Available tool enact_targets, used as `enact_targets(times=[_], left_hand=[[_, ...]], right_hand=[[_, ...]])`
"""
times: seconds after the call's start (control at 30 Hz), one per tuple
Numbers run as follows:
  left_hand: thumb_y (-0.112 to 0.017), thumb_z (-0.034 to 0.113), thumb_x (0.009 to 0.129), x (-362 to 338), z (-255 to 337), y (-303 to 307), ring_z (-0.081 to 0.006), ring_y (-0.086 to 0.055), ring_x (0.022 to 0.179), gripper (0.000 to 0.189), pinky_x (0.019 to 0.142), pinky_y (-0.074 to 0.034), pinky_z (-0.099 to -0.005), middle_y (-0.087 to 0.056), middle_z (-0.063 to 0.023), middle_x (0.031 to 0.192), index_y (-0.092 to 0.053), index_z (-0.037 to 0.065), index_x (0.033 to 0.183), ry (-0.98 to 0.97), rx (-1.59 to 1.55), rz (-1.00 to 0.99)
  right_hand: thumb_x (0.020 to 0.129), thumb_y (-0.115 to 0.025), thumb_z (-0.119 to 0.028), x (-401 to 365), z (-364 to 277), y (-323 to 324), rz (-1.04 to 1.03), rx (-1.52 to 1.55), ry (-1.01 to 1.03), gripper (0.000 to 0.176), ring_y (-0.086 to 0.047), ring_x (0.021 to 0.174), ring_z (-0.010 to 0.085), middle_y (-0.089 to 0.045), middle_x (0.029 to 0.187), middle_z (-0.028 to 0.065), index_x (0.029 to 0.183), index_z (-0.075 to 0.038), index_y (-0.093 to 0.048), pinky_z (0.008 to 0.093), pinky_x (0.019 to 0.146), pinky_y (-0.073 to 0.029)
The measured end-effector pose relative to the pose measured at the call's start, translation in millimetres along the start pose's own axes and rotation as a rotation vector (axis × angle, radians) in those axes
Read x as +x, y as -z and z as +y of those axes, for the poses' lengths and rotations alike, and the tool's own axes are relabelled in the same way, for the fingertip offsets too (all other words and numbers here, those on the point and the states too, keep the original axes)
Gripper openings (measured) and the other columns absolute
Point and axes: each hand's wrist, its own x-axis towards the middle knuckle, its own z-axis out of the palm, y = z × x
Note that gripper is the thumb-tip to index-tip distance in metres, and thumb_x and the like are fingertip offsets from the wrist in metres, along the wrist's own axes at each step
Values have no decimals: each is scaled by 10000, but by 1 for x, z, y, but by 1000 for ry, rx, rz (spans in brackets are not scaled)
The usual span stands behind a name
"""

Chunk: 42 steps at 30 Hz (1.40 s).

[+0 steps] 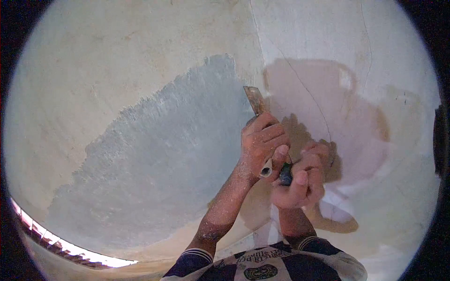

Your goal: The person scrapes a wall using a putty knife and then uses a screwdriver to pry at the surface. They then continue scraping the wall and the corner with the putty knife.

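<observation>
My left hand [265,143] is closed around a scraper, its worn, rust-stained flat blade [255,100] pointing up in front of the wall. The open end of a pale hollow tube [266,168] sticks out below that fist, in line with the blade. Close beside it, my right hand [303,175] has its fingers curled round a dark, blunt-ended handle [285,175]; the rest of that piece is hidden between the hands. Pale dust speckles my left forearm. A large grey patch [164,150] with a ragged upper edge covers the wall left of the hands.
The cream wall [150,42] fills most of the view, with a corner line running down behind the blade. Thin cracks [304,84] cross the right wall, where shadows of me fall. A bright slit opening [93,256] lies at lower left. A dark object [439,140] stands at far right.
</observation>
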Motion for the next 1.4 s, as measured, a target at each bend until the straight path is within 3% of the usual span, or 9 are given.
enact_targets(times=[0.13, 0.43, 0.57, 0.67, 0.77, 0.83, 1.07, 1.23, 1.4], left_hand=[[-591, 254, 758, -7, 0, 1, -273, -542, 707, 183, 591, -462, -412, -520, -58, 715, -616, 81, 704, 38, 51, 8], [-577, 217, 806, -10, -4, -9, -305, -535, 719, 184, 622, -451, -452, -525, -78, 713, -625, 63, 716, 59, 21, 28], [-550, 211, 853, 2, 1, -7, -319, -522, 708, 220, 616, -440, -456, -527, -90, 713, -624, 58, 713, -1, -20, 65], [-549, 221, 845, -6, 2, -8, -332, -519, 709, 223, 619, -437, -456, -522, -95, 710, -624, 60, 711, 59, -34, 53], [-543, 215, 842, 8, -15, -15, -327, -531, 720, 214, 622, -445, -446, -538, -93, 722, -623, 66, 710, 63, 51, 142], [-548, 198, 833, -2, -3, -5, -329, -539, 728, 197, 626, -452, -443, -538, -95, 723, -616, 63, 708, 37, 84, 30], [-557, 152, 825, -10, 9, -13, -331, -536, 716, 174, 617, -453, -434, -503, -101, 692, -597, 51, 691, 62, 43, 96], [-548, 139, 831, -7, 12, -8, -329, -535, 709, 177, 608, -446, -431, -517, -106, 691, -607, 39, 698, 72, 4, 78], [-527, 162, 863, 0, 12, -6, -325, -534, 706, 233, 611, -445, -439, -506, -108, 674, -598, 42, 676, 90, 4, 99]], right_hand=[[906, -471, -115, -41, 14, 2, 459, 434, -53, 163, -467, 784, 316, -484, 777, 116, 778, -27, -424, 543, 804, -451], [929, -622, -56, -7, 23, 10, 95, -646, 272, 177, -572, 836, 346, -556, 861, 154, 871, -9, -461, 529, 757, -507], [910, -635, -76, -6, -10, 21, -48, -552, 282, 183, -568, 883, 351, -556, 882, 159, 894, 20, -480, 539, 800, -507], [918, -584, -133, 13, -7, -16, 708, 290, -138, 180, -512, 769, 312, -556, 824, 129, 840, 12, -511, 447, 779, -494], [931, -523, -147, 25, 7, -10, 6, -216, -138, 183, -485, 763, 297, -545, 822, 117, 862, 20, -552, 429, 754, -440], [934, -514, -174, -5, 26, 9, 128, -359, 132, 208, -478, 787, 297, -539, 808, 115, 851, 11, -561, 436, 748, -410], [923, -439, -308, -12, 3, 29, 113, 123, -133, 308, -486, 864, 253, -487, 802, 81, 732, -69, -476, 492, 937, -417], [925, -421, -240, -40, 9, 35, 383, 170, -140, 263, -463, 750, 241, -474, 747, 58, 711, -87, -439, 455, 753, -447], [961, -446, -196, 6, 6, -13, 120, -122, 85, 269, -477, 653, 242, -503, 731, 91, 738, -45, -461, 434, 671, -497]])
